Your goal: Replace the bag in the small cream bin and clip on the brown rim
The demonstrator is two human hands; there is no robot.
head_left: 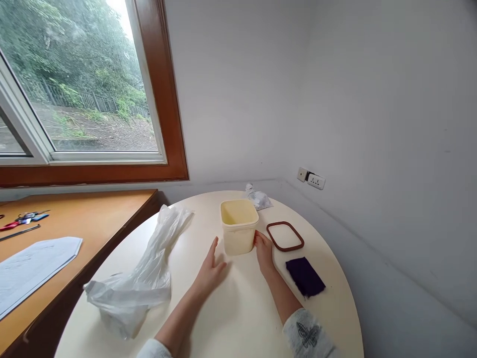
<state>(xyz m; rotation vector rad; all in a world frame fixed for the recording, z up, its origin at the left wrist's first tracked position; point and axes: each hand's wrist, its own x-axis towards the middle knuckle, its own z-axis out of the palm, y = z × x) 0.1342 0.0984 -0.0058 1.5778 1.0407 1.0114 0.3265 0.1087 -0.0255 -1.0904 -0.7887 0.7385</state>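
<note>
A pale yellow plastic bin (238, 240) stands upright on the round table, its open top facing up. My right hand (264, 250) grips its right side, fingers bent against the wall and partly hidden at the corner. My left hand (210, 271) is just left of the bin's front, open, thumb and fingers apart, with a small gap to the bin. Right of my right hand lies a flat brown square ring (294, 247) with rounded corners. Closer to me is a folded dark purple cloth (305, 276).
A crumpled clear plastic bag (149, 278) spreads over the left of the cream round table (231, 323). A smaller plastic bundle (259, 199) sits behind the bin. At left, a wooden desk (108, 214) carries papers (35, 268) and scissors (28, 217). Walls border the table.
</note>
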